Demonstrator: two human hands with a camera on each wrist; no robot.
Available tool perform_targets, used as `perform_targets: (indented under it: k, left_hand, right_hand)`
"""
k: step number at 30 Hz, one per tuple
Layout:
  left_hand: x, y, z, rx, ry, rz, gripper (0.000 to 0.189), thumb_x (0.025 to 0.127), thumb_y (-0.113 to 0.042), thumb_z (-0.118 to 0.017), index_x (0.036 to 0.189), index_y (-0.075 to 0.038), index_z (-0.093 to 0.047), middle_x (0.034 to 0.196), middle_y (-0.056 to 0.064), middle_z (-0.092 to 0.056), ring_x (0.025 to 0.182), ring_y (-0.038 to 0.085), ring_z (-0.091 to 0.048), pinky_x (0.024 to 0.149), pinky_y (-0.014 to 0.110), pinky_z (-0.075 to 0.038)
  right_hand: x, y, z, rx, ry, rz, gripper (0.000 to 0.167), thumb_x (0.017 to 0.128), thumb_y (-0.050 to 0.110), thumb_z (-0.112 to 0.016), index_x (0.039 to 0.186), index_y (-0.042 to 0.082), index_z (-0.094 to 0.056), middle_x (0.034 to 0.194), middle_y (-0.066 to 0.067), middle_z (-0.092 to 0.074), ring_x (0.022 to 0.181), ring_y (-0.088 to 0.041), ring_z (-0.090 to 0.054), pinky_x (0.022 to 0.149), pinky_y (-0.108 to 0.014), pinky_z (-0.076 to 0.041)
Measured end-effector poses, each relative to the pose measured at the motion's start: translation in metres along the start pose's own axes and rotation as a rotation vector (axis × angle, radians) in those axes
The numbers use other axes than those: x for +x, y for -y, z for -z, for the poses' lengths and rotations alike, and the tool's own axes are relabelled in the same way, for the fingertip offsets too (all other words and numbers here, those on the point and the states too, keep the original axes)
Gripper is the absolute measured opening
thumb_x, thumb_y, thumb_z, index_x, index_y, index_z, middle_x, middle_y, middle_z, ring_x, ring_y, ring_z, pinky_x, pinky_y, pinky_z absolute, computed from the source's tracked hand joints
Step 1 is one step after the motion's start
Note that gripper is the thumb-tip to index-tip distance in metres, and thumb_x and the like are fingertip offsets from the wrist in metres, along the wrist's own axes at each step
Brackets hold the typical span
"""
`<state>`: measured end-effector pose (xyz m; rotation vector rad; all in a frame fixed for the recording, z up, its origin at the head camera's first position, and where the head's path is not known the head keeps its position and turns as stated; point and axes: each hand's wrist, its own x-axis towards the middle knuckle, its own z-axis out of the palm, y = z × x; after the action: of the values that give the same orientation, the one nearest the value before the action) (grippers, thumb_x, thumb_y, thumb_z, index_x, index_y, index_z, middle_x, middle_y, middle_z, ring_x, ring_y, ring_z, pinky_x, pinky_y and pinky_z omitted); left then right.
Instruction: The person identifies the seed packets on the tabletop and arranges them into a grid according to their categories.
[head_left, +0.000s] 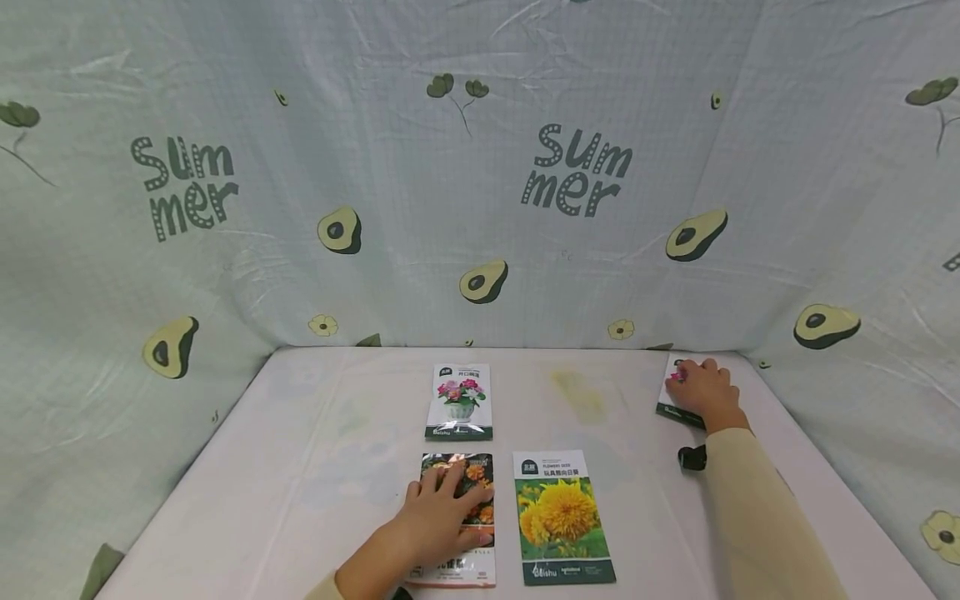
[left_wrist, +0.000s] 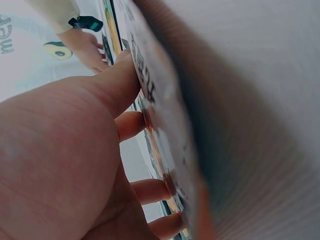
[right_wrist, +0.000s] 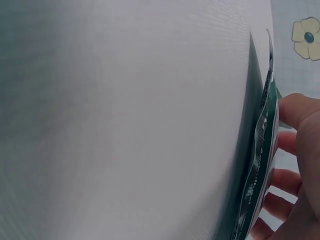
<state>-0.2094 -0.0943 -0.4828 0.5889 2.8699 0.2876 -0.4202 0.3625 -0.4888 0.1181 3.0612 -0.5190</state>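
Observation:
In the head view my left hand (head_left: 441, 518) rests on a seed packet with orange flowers (head_left: 478, 475), its fingers spread over the front. The left wrist view shows the thumb and fingertips touching the face of that packet (left_wrist: 162, 100). At the back right my right hand (head_left: 703, 390) lies over a white and green seed packet (head_left: 678, 412) with pink flowers, covering much of its picture. Seen from the right wrist, the fingertips touch the front of this packet (right_wrist: 264, 150), whose near edge stands slightly off the table.
A yellow sunflower seed packet (head_left: 564, 521) lies right of my left hand. Beyond the orange packet is one showing flowers in a white pot (head_left: 459, 404). A printed cloth (head_left: 405, 200) hangs behind and beside the white table (head_left: 322, 500).

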Motion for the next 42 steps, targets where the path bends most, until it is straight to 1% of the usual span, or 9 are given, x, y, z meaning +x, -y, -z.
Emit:
perform_targets:
  k: [8, 12, 16, 22, 27, 31, 35, 42]
  left_hand:
    - [0.0, -0.001, 0.003, -0.009, 0.006, -0.004, 0.058, 0.093, -0.06, -0.064, 0.147, -0.04, -0.054, 0.163, 0.015, -0.034, 0.141, 0.048, -0.034, 0.099, 0.067, -0.036]
    - [-0.001, 0.0, 0.002, -0.015, 0.015, -0.002, 0.059, 0.093, -0.061, -0.063, 0.147, -0.041, -0.053, 0.163, 0.016, -0.033, 0.142, 0.047, -0.034, 0.099, 0.066, -0.036]
    - [-0.002, 0.0, 0.002, -0.02, 0.014, -0.006, 0.059, 0.093, -0.059, -0.065, 0.147, -0.04, -0.053, 0.163, 0.016, -0.034, 0.141, 0.048, -0.035, 0.099, 0.066, -0.036]
    - [-0.003, 0.002, -0.001, -0.027, 0.006, -0.014, 0.059, 0.093, -0.061, -0.063, 0.148, -0.041, -0.053, 0.162, 0.016, -0.034, 0.141, 0.047, -0.035, 0.098, 0.066, -0.036]
    - [0.001, 0.007, -0.008, -0.02, -0.003, -0.017, 0.058, 0.094, -0.062, -0.061, 0.148, -0.045, -0.051, 0.163, 0.015, -0.032, 0.142, 0.047, -0.033, 0.098, 0.065, -0.035]
    - [0.003, 0.01, -0.013, -0.011, -0.016, -0.019, 0.058, 0.094, -0.062, -0.062, 0.148, -0.046, -0.05, 0.163, 0.015, -0.033, 0.142, 0.047, -0.034, 0.098, 0.063, -0.036]
    - [0.002, 0.009, -0.011, -0.016, -0.009, -0.015, 0.058, 0.094, -0.061, -0.062, 0.148, -0.046, -0.051, 0.163, 0.015, -0.033, 0.142, 0.047, -0.034, 0.1, 0.064, -0.035]
    - [-0.002, 0.002, -0.001, -0.033, 0.018, 0.005, 0.059, 0.093, -0.061, -0.064, 0.148, -0.042, -0.052, 0.164, 0.016, -0.033, 0.142, 0.047, -0.033, 0.101, 0.066, -0.034]
  right_hand:
    - [-0.004, 0.002, 0.002, 0.008, 0.01, -0.007, 0.057, 0.1, 0.035, -0.05, 0.143, -0.003, -0.044, 0.14, -0.037, -0.033, 0.126, -0.056, -0.028, 0.102, -0.076, -0.03]
    - [-0.007, 0.005, 0.002, 0.011, 0.017, -0.007, 0.058, 0.101, 0.037, -0.05, 0.141, -0.004, -0.043, 0.14, -0.036, -0.032, 0.125, -0.055, -0.029, 0.102, -0.075, -0.03]
    - [-0.011, 0.008, 0.002, 0.014, 0.025, -0.018, 0.061, 0.101, 0.04, -0.051, 0.142, -0.005, -0.041, 0.138, -0.038, -0.029, 0.124, -0.054, -0.027, 0.104, -0.075, -0.028]
    - [-0.014, 0.012, 0.001, 0.012, 0.029, -0.03, 0.071, 0.1, 0.046, -0.052, 0.147, -0.005, -0.035, 0.14, -0.04, -0.026, 0.124, -0.054, -0.025, 0.106, -0.074, -0.026]
    - [-0.014, 0.009, 0.0, 0.015, 0.022, -0.025, 0.073, 0.1, 0.047, -0.052, 0.148, -0.005, -0.034, 0.139, -0.039, -0.026, 0.124, -0.053, -0.024, 0.105, -0.074, -0.026]
    - [-0.013, 0.007, -0.001, 0.018, 0.019, -0.02, 0.068, 0.1, 0.046, -0.052, 0.145, -0.003, -0.038, 0.138, -0.037, -0.027, 0.123, -0.052, -0.025, 0.104, -0.073, -0.027]
    - [-0.014, 0.007, -0.002, 0.019, 0.025, -0.014, 0.062, 0.101, 0.042, -0.051, 0.143, -0.002, -0.04, 0.136, -0.036, -0.029, 0.121, -0.051, -0.027, 0.102, -0.072, -0.03]
    - [-0.018, 0.007, 0.002, 0.016, 0.044, 0.006, 0.06, 0.101, 0.037, -0.051, 0.145, -0.002, -0.039, 0.138, -0.036, -0.029, 0.123, -0.053, -0.027, 0.102, -0.072, -0.031]
